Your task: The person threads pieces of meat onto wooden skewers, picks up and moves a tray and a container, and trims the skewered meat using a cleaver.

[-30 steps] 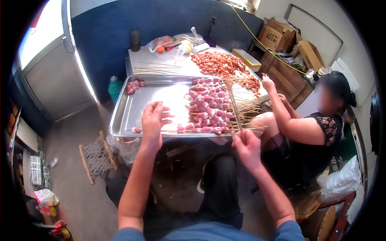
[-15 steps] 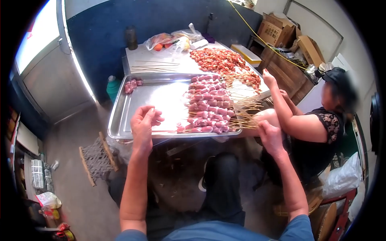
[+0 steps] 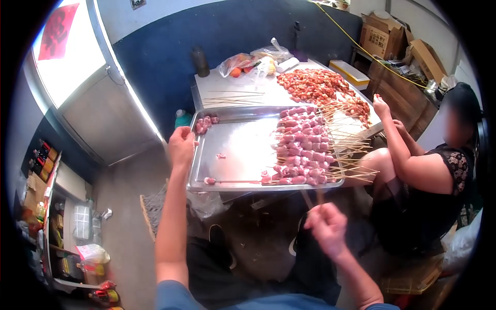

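At the tray's left rim: the left hand [image 3: 182, 147], fingers bent in toward the thumb with little gap, fingertips beside the metal; whether they pinch the edge or merely touch it, I cannot tell.
Before the tray, toward its right end: the right hand [image 3: 328, 223], clenched and blurred; pale streaks above it look like thin sticks [image 3: 320, 197] in its grasp.
Tray [image 3: 243, 134]: metal, at the near side of the table [image 3: 206, 85]; its raised rim probably keeps the meat from sliding off.
Skewers [image 3: 305, 139]: side by side in the tray's right part, meat inside, bare ends over the right rim, likely so those ends stay clean and easy to take.
Loose meat: a few pieces [image 3: 206, 123] in the tray's back left corner, a small scrap [image 3: 221, 155] toward its middle, one chunk [image 3: 209, 181] at its front left corner.
Behind the tray: spare sticks [image 3: 235, 97] laid flat, and a heap of red meat [image 3: 315, 85], presumably kept within reach.
Right of the tray: a seated person [image 3: 439, 168], one hand [image 3: 382, 107] raised, fingertips at a small reddish piece [image 3: 377, 96].
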